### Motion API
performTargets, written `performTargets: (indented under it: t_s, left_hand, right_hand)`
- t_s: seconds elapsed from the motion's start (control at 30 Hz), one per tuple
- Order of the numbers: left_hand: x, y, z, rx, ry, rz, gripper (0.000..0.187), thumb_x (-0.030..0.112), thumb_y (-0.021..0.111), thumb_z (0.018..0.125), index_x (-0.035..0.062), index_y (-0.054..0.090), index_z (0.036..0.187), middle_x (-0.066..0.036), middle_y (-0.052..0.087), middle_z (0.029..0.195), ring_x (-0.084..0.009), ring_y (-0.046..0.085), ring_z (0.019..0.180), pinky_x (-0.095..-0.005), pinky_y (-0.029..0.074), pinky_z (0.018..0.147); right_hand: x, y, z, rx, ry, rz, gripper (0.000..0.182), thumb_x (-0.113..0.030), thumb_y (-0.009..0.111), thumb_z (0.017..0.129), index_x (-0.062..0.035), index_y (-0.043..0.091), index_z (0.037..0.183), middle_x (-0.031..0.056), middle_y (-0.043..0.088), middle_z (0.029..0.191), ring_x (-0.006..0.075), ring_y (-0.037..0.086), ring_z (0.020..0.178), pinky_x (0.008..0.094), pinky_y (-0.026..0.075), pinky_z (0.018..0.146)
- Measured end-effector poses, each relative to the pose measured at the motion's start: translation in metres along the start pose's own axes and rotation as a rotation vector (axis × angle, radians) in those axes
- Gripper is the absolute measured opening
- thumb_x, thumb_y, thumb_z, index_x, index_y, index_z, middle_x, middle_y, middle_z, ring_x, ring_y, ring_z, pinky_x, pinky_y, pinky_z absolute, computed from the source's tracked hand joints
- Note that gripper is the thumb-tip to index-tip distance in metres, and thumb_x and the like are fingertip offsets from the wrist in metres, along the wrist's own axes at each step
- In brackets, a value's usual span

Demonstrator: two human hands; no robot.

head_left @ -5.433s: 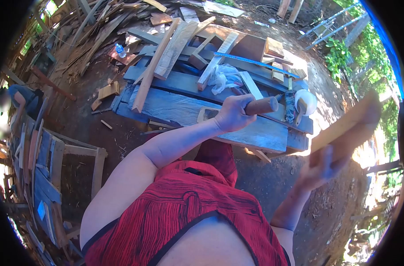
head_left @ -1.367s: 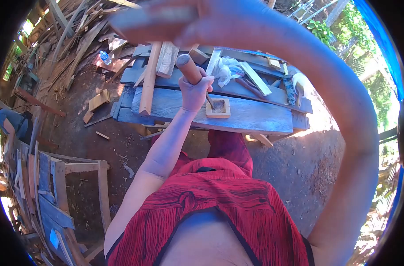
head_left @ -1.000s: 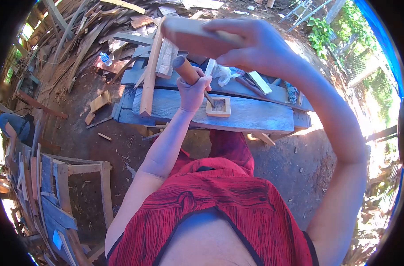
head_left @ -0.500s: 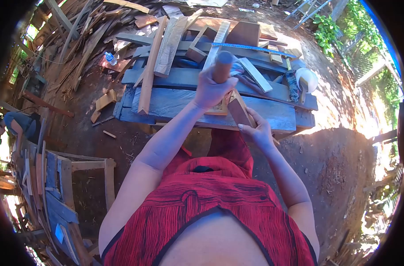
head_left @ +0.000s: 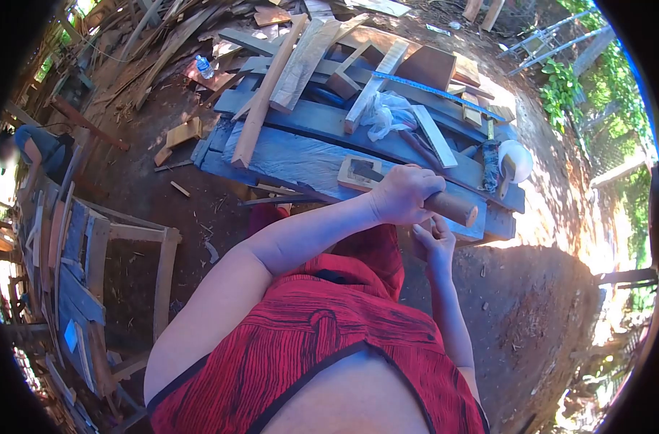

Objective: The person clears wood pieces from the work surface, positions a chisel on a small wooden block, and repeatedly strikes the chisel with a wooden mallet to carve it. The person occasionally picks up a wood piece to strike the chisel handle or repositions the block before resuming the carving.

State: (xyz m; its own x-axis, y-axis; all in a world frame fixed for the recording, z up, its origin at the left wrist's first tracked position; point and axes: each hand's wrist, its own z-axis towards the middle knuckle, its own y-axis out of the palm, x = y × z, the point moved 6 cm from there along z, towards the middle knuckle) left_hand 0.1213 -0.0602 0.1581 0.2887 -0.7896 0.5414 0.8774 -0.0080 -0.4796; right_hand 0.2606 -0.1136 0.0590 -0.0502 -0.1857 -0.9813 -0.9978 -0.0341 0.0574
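My left hand (head_left: pixel 404 194) is shut on the wooden handle of a chisel (head_left: pixel 452 208). The chisel lies nearly flat, handle pointing right, and its blade rests on a small square wooden frame (head_left: pixel 352 172). The frame sits on the blue plank bench (head_left: pixel 286 160). My right hand (head_left: pixel 434 242) is just under the handle end, at the bench's near edge, fingers raised toward the handle. I cannot make out whether it holds anything.
A long pale plank (head_left: pixel 268 94), a white plastic bag (head_left: pixel 387 116), a blue ruler (head_left: pixel 434 92) and a white round object (head_left: pixel 519 159) lie on the bench. Scrap timber is piled behind. Wooden frames (head_left: pixel 91 253) stand at left, near another person (head_left: pixel 44 148).
The chisel has swung from upright to nearly flat, handle now to the right. My right hand dropped below the handle, and the wooden block it held is out of sight.
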Motion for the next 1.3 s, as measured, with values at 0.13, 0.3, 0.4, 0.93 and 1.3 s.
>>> performTargets:
  t_s: [0.13,0.3,0.4,0.93,1.3]
  left_hand:
    - [-0.005,0.000,0.002,0.014,-0.022,-0.006,0.032,0.013,0.075,0.059,0.0071,0.057,0.085,-0.010,0.059,0.076,-0.0313,0.062,0.074,-0.0371,0.049,0.061]
    - [-0.002,0.003,0.006,0.019,-0.045,0.003,0.031,0.013,0.075,0.060,0.0069,0.057,0.084,-0.010,0.060,0.076,-0.0316,0.062,0.073,-0.0372,0.050,0.062]
    - [-0.007,0.004,0.006,0.022,-0.056,0.012,0.030,0.014,0.075,0.060,0.0064,0.057,0.083,-0.011,0.061,0.078,-0.0316,0.062,0.073,-0.0375,0.050,0.063]
    - [-0.023,0.004,0.020,0.026,-0.181,-0.048,0.026,0.011,0.073,0.062,0.0061,0.058,0.083,-0.013,0.060,0.074,-0.0341,0.062,0.073,-0.0366,0.048,0.062]
    - [-0.032,0.002,0.017,0.007,-0.237,-0.020,0.026,0.014,0.073,0.062,0.0074,0.058,0.082,-0.013,0.061,0.074,-0.0339,0.062,0.075,-0.0380,0.049,0.064]
  right_hand:
    - [0.002,-0.009,-0.003,0.054,-0.004,0.005,0.060,-0.007,0.067,0.080,-0.0007,0.045,0.135,0.0087,0.065,0.103,0.0122,0.062,0.087,0.0253,0.048,0.077]
    - [0.002,-0.012,-0.002,0.096,-0.023,0.051,0.060,-0.005,0.068,0.078,-0.0002,0.046,0.134,0.0055,0.064,0.095,0.0091,0.059,0.082,0.0235,0.046,0.075]
    - [0.001,-0.015,-0.001,0.133,-0.037,0.085,0.059,-0.005,0.068,0.078,0.0001,0.047,0.133,0.0051,0.063,0.096,0.0089,0.059,0.083,0.0234,0.046,0.074]
    - [-0.145,-0.054,-0.052,0.445,-0.634,-0.105,0.045,-0.003,0.063,0.079,0.0040,0.053,0.122,0.0112,0.057,0.116,0.0176,0.056,0.104,0.0287,0.044,0.089]
    - [-0.173,-0.069,-0.073,0.620,-0.737,0.196,0.039,-0.003,0.057,0.082,0.0029,0.054,0.120,0.0127,0.061,0.104,0.0212,0.058,0.098,0.0298,0.047,0.081]
